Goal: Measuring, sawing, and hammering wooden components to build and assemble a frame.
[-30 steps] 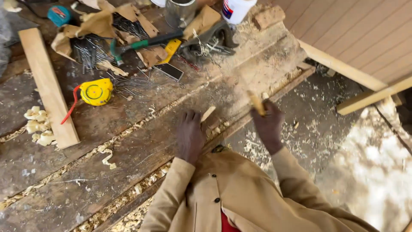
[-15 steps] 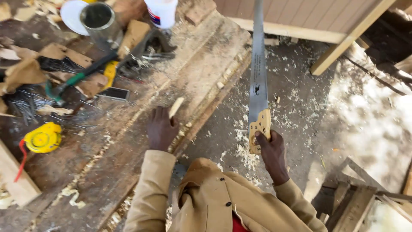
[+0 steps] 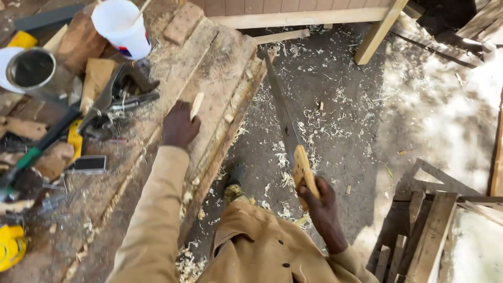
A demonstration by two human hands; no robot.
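My right hand (image 3: 320,202) grips the wooden handle of a hand saw (image 3: 285,123). Its long blade points away from me over the shaving-strewn ground, its tip near the bench edge. My left hand (image 3: 179,126) rests on the rough wooden workbench (image 3: 209,68) and pinches a small pale sliver of wood (image 3: 196,105) that stands up from the fingers. Both arms wear tan coat sleeves.
On the bench's left lie a white plastic cup (image 3: 121,27), a metal can (image 3: 31,67), pliers and other tools (image 3: 112,99), a phone (image 3: 89,164) and a yellow tape measure (image 3: 11,246). A wooden frame (image 3: 424,225) stands at right. Timber posts (image 3: 378,32) lean beyond.
My right hand has swung the saw off the bench and out to the right over the ground. My view has shifted right. My left hand stays on the bench with the wood sliver.
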